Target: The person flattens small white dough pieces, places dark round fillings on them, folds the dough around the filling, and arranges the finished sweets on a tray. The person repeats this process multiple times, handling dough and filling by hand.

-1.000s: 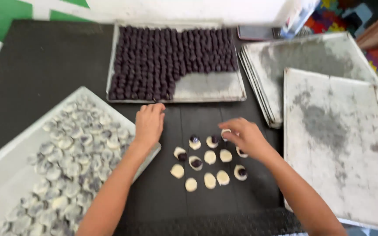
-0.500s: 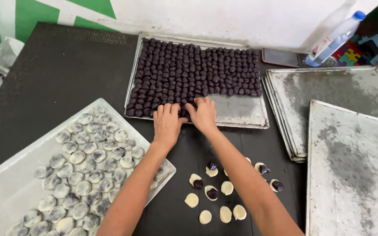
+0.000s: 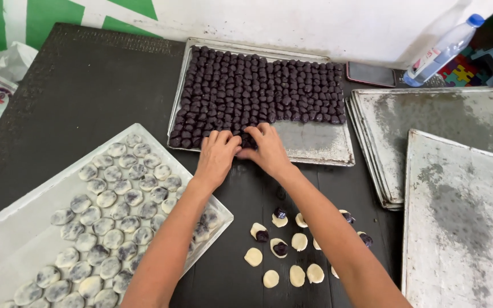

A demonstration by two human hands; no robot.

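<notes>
Nearest us on the desk (image 3: 87, 85): pale dough discs (image 3: 298, 242), several topped with a dark ball. To the left, a tray of filled pieces (image 3: 106, 217). Beyond, our left hand (image 3: 217, 155) and right hand (image 3: 266, 147) meet side by side at the near edge of the tray of dark filling balls (image 3: 258, 85), fingers curled onto the front row; whether any ball is yet gripped, we cannot tell. The balls lie directly ahead of both hands, rows running left to right. Far right: empty baking sheets (image 3: 457, 171).
</notes>
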